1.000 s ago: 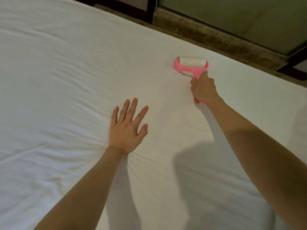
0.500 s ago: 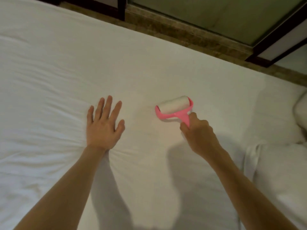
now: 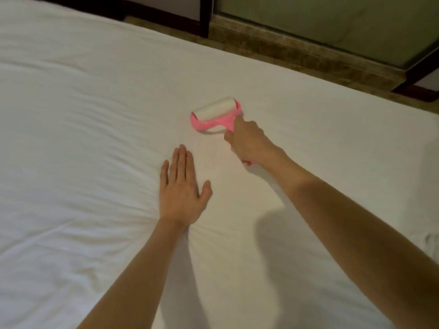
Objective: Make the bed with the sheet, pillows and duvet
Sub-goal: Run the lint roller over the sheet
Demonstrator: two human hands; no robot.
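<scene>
Nearest, the left hand lies flat, fingers straight, on the white sheet spread over the bed; the cloth puckers at the wrist, so it looks soft, light and quick to bunch, best held taut by a flat palm or taken at an edge. Just beyond, the right hand curls its fingers round the handle of a pink lint roller resting on the sheet. Farthest, a stone ledge borders the bed, well clear

Bedroom, white-sheeted bed, stone-edged floor beyond
</scene>
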